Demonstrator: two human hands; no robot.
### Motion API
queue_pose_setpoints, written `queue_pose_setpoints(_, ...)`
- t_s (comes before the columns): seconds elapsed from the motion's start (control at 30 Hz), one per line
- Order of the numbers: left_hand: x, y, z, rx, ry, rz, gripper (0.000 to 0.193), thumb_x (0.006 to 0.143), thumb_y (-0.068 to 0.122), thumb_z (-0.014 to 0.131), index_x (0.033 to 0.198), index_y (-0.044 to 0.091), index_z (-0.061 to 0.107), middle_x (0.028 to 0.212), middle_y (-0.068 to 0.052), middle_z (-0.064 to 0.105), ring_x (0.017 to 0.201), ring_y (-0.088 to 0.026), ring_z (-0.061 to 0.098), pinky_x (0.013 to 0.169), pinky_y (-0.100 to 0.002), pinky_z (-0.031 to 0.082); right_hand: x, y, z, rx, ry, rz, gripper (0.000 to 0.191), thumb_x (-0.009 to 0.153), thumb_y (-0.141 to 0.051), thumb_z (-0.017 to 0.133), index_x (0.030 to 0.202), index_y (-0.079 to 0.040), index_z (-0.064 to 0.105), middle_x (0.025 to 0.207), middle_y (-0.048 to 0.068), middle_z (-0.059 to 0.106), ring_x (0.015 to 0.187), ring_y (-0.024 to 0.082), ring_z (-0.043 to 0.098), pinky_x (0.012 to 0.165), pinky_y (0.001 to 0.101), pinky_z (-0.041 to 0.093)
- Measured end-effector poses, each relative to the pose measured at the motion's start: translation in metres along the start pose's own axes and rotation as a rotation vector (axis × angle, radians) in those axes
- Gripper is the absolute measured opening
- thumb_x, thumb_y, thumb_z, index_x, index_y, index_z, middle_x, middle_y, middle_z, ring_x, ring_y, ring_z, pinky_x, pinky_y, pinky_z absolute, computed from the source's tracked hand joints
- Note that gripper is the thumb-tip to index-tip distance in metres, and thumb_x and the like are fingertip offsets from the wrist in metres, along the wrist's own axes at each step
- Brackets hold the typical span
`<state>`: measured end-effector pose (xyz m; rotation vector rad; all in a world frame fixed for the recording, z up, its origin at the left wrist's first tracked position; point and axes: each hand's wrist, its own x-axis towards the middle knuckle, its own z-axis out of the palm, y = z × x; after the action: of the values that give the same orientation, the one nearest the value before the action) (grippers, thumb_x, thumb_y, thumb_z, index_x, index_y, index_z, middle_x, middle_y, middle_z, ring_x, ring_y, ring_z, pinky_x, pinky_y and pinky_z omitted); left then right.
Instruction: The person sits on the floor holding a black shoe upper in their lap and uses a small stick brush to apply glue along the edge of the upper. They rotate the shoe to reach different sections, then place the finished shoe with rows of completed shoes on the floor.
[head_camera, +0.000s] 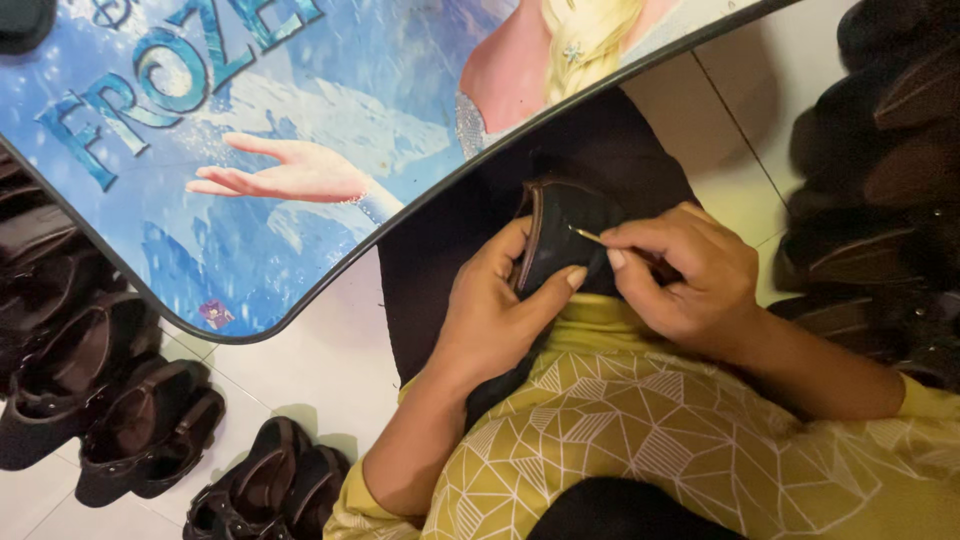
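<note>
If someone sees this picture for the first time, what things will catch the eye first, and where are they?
First, the big blue table top with a cartoon picture, filling the upper left. Next, in the middle, the left hand holds a dark shoe piece on the lap while the right hand pinches a thin needle against it. Dark sandals stand in a row on the white floor at the lower left.

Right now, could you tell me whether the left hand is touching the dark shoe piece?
Touching: the head view shows the left hand wrapped around the dark shoe piece, thumb pressed on its surface.
</note>
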<state>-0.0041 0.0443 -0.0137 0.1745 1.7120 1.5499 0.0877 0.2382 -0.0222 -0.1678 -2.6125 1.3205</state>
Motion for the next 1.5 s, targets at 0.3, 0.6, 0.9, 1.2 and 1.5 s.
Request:
queue_pose_setpoints(0.3,0.015,0.002,-0.025,-0.259,-0.248,-0.096,0.029,0.115,0.027,0.052,0.108,0.001,0.064,0.085,0.005,0.056,0.076,-0.004,0.049,0.067,-0.022,0.043,-0.043,0.007,-0.002,0.283,0.179,0.255,0.011,0.104,0.001,0.069,0.114,0.001,0.067,0.094,0.005,0.066,0.076,0.004,0.056,0.068,0.0194,0.045)
queue_pose_setpoints(0.6,-0.062,0.040,0.024,-0.298,0.008,0.341,0.023,0.118,0.019,0.055,0.108,0.000,0.062,0.086,0.004,0.052,0.071,-0.002,0.045,0.064,-0.019,0.038,-0.077,-0.043,-0.081,0.422,0.089,-0.318,0.024,0.097,-0.003,0.057,0.121,0.000,0.055,0.075,0.000,0.068,0.057,0.006,0.061,0.066,0.0353,0.048)
queue_pose_setpoints(0.9,-0.095,0.020,0.061,-0.670,0.216,0.470,0.032,0.115,0.014,0.044,0.141,-0.004,0.050,0.130,-0.010,0.063,0.116,-0.011,0.061,0.106,-0.029,0.052,-0.077,-0.091,-0.059,-0.011,0.331,-0.378,0.031,0.086,0.009,0.066,0.116,0.001,0.060,0.093,0.017,0.061,0.067,0.018,0.062,0.061,0.0329,0.049)
queue_pose_setpoints(1.2,-0.082,-0.015,0.056,-1.149,0.092,0.259,0.029,0.111,0.024,0.046,0.127,0.002,0.054,0.117,-0.013,0.073,0.105,-0.019,0.073,0.098,-0.034,0.059,-0.049,-0.105,-0.018,-0.166,0.195,-0.101,0.022,0.093,0.007,0.078,0.111,-0.004,0.072,0.094,0.009,0.069,0.075,0.019,0.062,0.067,0.0273,0.047)
queue_pose_setpoints(1.5,-0.079,-0.015,0.043,-1.056,0.149,0.225,0.011,0.112,0.013,0.060,0.113,0.003,0.065,0.112,-0.010,0.073,0.101,-0.013,0.069,0.094,-0.030,0.055,-0.031,-0.114,-0.008,-0.173,0.173,-0.142,0.023,0.090,0.006,0.079,0.109,-0.005,0.073,0.087,0.007,0.066,0.069,0.020,0.057,0.066,0.0299,0.043)
